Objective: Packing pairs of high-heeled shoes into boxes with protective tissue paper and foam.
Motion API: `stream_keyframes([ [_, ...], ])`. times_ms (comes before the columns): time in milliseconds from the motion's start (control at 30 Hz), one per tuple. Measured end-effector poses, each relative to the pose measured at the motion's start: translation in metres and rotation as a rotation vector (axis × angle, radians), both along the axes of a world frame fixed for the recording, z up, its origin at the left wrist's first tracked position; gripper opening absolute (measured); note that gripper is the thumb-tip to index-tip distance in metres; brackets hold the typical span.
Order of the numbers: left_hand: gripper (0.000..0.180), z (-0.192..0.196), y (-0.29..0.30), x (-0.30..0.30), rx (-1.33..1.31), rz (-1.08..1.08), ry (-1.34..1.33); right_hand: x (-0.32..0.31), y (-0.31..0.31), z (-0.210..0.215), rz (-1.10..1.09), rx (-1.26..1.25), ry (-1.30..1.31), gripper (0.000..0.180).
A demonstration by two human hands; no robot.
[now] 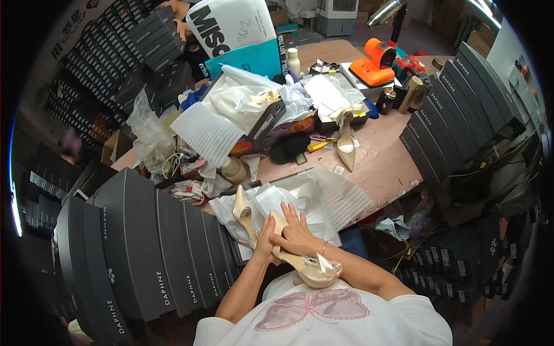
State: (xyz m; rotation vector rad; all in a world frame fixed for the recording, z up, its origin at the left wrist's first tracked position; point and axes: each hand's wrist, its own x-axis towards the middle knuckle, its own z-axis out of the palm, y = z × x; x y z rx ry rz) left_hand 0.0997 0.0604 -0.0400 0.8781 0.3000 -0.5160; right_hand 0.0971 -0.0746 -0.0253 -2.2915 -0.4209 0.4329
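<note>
I'm gripping the cream heeled shoe [303, 259] over my lap with both hands: right hand [297, 230] flat on top, left hand [264, 236] pinching its edge. Risk: the bow toe snagging, or me elbowing its mate [243, 214] off the tissue paper [323, 193].

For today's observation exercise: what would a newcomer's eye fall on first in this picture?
Both hands, left hand and right hand, grip a cream high-heeled shoe at bottom centre. Its mate stands on white tissue paper just left. An orange machine glows at the table's far end.
</note>
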Motion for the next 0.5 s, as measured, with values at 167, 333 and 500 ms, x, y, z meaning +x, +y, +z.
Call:
stream_keyframes([
  [167,0.050,-0.006,0.002,-0.003,0.013,0.027,0.018,0.001,0.012,-0.013,-0.174,0.291,0.280,0.088],
  [333,0.059,0.021,-0.001,-0.015,-0.159,0.070,0.074,0.000,0.018,-0.019,-0.180,0.252,0.134,0.082],
  [500,0.071,0.059,-0.045,-0.064,-0.133,0.266,0.118,0.008,-0.008,0.021,0.035,-0.011,0.079,0.064],
])
